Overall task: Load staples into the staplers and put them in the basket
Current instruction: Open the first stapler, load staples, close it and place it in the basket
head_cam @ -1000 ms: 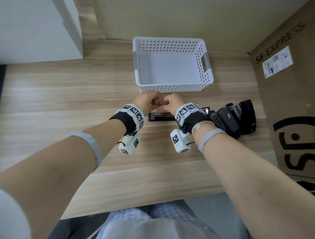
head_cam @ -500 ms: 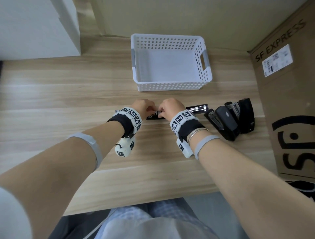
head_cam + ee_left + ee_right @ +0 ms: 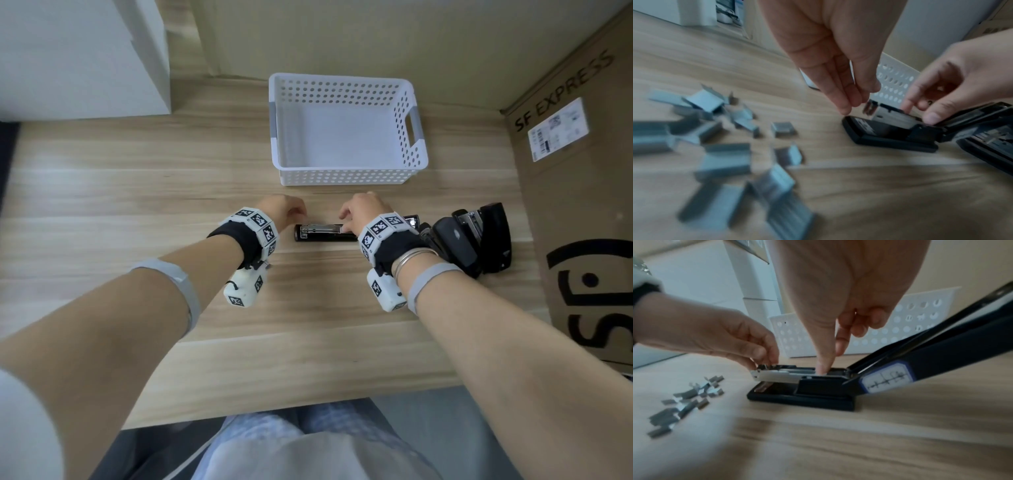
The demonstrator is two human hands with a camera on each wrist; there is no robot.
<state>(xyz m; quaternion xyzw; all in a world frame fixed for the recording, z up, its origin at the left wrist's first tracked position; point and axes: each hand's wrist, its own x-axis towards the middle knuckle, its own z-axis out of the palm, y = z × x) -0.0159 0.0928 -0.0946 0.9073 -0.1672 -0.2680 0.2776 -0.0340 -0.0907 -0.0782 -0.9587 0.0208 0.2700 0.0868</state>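
A: Stapler [image 3: 325, 233] lies opened on the wooden table [image 3: 137, 212], just in front of the white basket [image 3: 346, 176], which holds nothing yet. Where are the hands?

B: The right hand [image 3: 840, 308] points its thumb and forefinger down onto the metal channel [image 3: 777, 375], near the hinge. It seems to press a strip of staples there, but the strip itself is hard to see. The left hand [image 3: 830, 53] has its fingers almost straight and close together at the front end of the channel; whether it pinches anything, one cannot tell.

A: What makes this step go well?

B: Probably the strip must sit flat in the channel, legs down, before the lid [image 3: 941, 331] is closed. The base should not slide, so one hand may steady it.

A: And the rest?

B: Loose staples [image 3: 719, 146] lie on the table to the left. Other staplers [image 3: 479, 240] wait at the right, beside a cardboard box [image 3: 582, 205].
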